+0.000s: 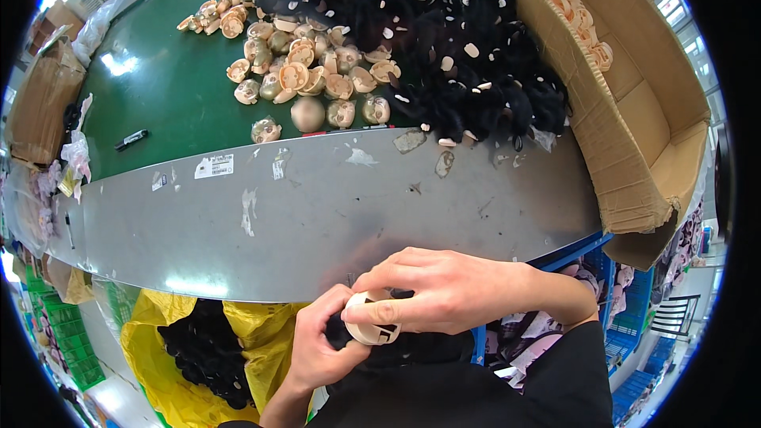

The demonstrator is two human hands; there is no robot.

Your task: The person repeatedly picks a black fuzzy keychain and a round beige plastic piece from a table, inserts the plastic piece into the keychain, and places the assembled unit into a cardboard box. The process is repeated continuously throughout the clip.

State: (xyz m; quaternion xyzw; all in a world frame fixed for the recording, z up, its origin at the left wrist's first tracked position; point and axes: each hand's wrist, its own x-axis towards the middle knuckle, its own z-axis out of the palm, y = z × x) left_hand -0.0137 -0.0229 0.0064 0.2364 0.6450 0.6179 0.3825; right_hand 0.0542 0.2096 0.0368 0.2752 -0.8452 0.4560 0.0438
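Close to my body, below the table's near edge, my left hand [323, 342] and my right hand [448, 289] both grip a beige plastic doll-head part [374, 334]. Its rounded rim and dark slots face up. The left fingers wrap round its left side, while the right thumb and fingers press across its top. Something black, apparently doll hair, shows beside the part by the left fingers. Beyond the grey metal table top [317, 206] lies a pile of doll-head pieces [293, 77], some as open shells. To its right spreads a heap of black doll hair [476, 83] with small pale caps.
A long cardboard box [590, 131] with beige parts [567, 12] stands at the right. A yellow bag [143, 333] holding black hair [208, 357] hangs below the table's left front. A black marker [131, 139] lies on the green surface [166, 103]. Blue crates [625, 325] sit low right.
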